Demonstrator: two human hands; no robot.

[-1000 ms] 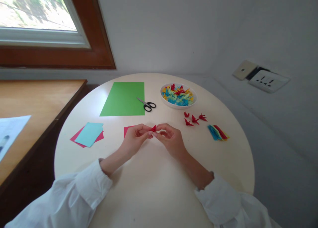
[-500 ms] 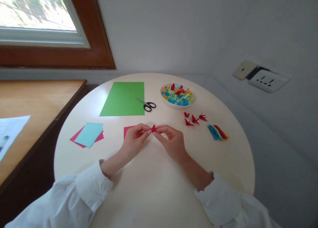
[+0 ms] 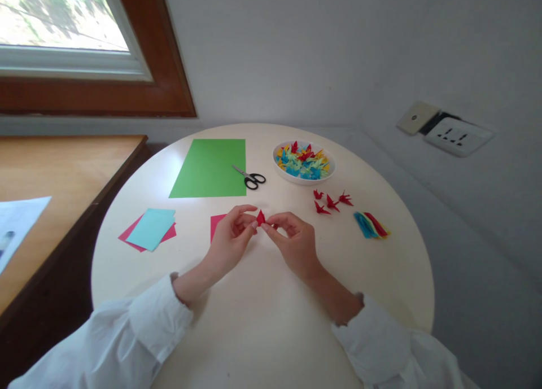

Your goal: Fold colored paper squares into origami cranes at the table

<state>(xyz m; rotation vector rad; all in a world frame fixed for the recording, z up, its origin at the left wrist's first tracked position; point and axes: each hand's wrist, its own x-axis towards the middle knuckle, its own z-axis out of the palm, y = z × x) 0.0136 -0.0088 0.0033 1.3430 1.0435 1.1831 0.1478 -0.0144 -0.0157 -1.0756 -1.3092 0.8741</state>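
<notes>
A small folded piece of red paper [image 3: 261, 217], pointed at the top, is held between my two hands above the middle of the table. My left hand [image 3: 232, 231] pinches its left side with thumb and fingers; the index finger arches above. From the other side my right hand [image 3: 294, 242] grips it between thumb and fingertips. Partly hidden behind my left hand lies a red paper square [image 3: 216, 226]. Several red paper cranes [image 3: 332, 203] rest on the table beyond my right hand.
On the round white table [image 3: 262, 332] lie a green sheet [image 3: 207, 169], black-handled scissors [image 3: 253, 180], light-blue paper [image 3: 151, 229] over red paper, and coloured strips [image 3: 371, 225]. A white bowl [image 3: 305, 180] holds many paper cranes. A wooden desk [image 3: 84, 157] stands at left.
My left fingers have lifted and loosened slightly, so more of the red folded paper shows, its point standing a little higher. The things on the table have not moved.
</notes>
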